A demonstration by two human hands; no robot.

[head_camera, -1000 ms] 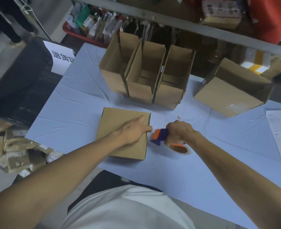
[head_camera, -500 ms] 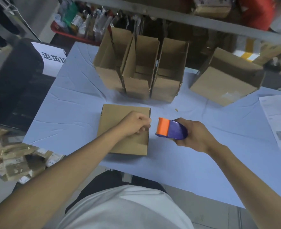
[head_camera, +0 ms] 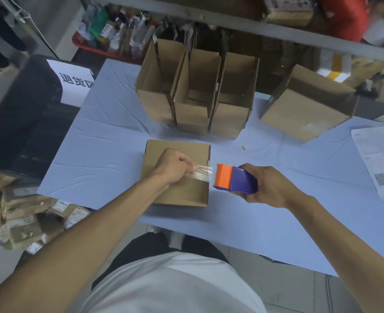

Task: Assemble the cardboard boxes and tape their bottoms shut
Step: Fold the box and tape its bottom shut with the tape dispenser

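Head view, left hand pinching tape, right hand gripping dispenser

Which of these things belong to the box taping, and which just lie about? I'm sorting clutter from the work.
In the job:
closed box under the left hand
clear tape strip, pinched by the left hand
tape dispenser in the right hand
three open boxes behind

Lying about:
tipped box
printed sheet
parcels on the floor
Chinese sign

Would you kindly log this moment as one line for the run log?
left hand: pinches tape end over box | right hand: holds tape dispenser | bottom: untaped
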